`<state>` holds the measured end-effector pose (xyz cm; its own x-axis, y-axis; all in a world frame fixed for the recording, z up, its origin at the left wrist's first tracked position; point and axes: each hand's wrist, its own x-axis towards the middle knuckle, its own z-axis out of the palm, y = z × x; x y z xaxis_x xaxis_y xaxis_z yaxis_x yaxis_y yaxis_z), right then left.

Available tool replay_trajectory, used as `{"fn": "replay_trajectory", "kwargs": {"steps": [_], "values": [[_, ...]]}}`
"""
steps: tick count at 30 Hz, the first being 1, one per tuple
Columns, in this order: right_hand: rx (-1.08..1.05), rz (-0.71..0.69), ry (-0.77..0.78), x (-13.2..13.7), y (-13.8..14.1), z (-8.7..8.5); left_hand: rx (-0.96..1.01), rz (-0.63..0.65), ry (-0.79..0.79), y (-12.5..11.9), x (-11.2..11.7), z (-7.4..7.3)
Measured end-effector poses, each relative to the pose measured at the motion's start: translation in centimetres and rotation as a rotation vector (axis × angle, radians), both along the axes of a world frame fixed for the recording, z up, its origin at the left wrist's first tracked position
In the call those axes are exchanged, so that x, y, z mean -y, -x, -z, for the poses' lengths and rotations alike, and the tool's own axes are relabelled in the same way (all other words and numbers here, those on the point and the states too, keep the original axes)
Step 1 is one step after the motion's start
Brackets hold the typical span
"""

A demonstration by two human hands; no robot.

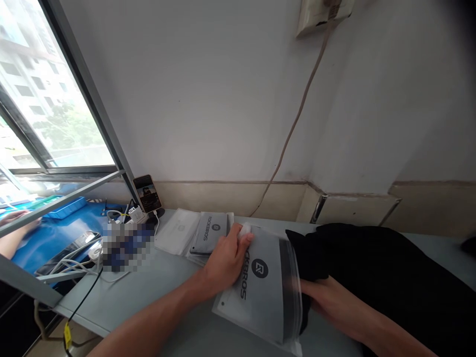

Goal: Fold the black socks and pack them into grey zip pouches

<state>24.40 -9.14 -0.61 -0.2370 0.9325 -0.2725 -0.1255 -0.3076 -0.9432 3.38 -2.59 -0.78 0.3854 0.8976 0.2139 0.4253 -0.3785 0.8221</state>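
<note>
Left hand [226, 258]: lies on the left side of the grey zip bag [265, 292], fingers together and curled over its upper left edge, clamped on that edge.
Right hand [322, 293]: at the bag's clear right-hand end, where the black cloth [394, 277] meets it. The fingers are hidden behind plastic and cloth, so I cannot tell whether they are apart or closed.
Grey zip bag: lies flat and slanted on the bench [167, 297], about mid-length and close to the near edge. White logo and lettering face up, and a clear strip runs along its right side.
Black cloth: heaped over the right part of the bench, from the back edge toward the near edge. Its left end touches the bag.
Stack of packed bags [209, 232]: just beyond the left hand toward the back edge, same grey print on top.
Flat clear sleeves [177, 230]: just left of that stack.
Phone [148, 193]: propped upright at the back left corner of the bench against the window frame [92, 106], screen lit.
Charger plugs [136, 214]: below the phone, with white cables [72, 260] trailing over the left edge.
Blue mat [48, 238]: beyond the left edge.
Another person's hand [15, 220]: rests at the mat's far left.
Wall cable [297, 114]: runs down from a socket [320, 15] to the bench's back edge.
</note>
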Motion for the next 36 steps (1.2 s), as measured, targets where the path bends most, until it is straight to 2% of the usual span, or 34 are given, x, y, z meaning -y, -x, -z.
{"fn": "replay_trajectory", "kwargs": {"steps": [3,6,11,13,18,21,25,27,32,36], "values": [[0.064,-0.008,-0.043,-0.3,-0.6,-0.4,0.039,-0.038,-0.011,-0.2,0.1,0.3],[0.076,0.003,-0.017,-0.4,-0.8,-0.2,0.188,-0.039,0.051,-0.8,0.5,0.7],[-0.006,0.05,0.1,-0.7,-0.8,0.8,0.373,0.159,0.293,-1.6,0.8,1.3],[-0.014,0.085,0.129,-0.9,-0.8,0.9,0.411,0.188,0.362,-1.6,0.8,1.3],[-0.024,0.185,0.034,-0.9,-0.4,-0.3,0.532,0.081,0.349,-1.4,0.7,1.0],[-0.025,0.183,0.061,-0.7,-0.4,-0.5,0.554,0.038,0.345,-1.4,0.7,0.9],[-0.185,0.211,0.15,-1.0,-0.3,0.3,0.578,0.051,0.402,-1.3,0.7,0.7],[-0.234,0.244,0.145,-1.3,-0.3,0.8,0.584,0.046,0.426,-1.3,0.6,0.8],[-0.152,0.286,0.089,-1.6,-0.2,1.5,0.589,0.016,0.471,-1.4,0.8,1.1],[-0.055,0.296,0.126,-1.7,-0.8,1.9,0.561,0.024,0.414,-1.4,0.9,1.1]]}}
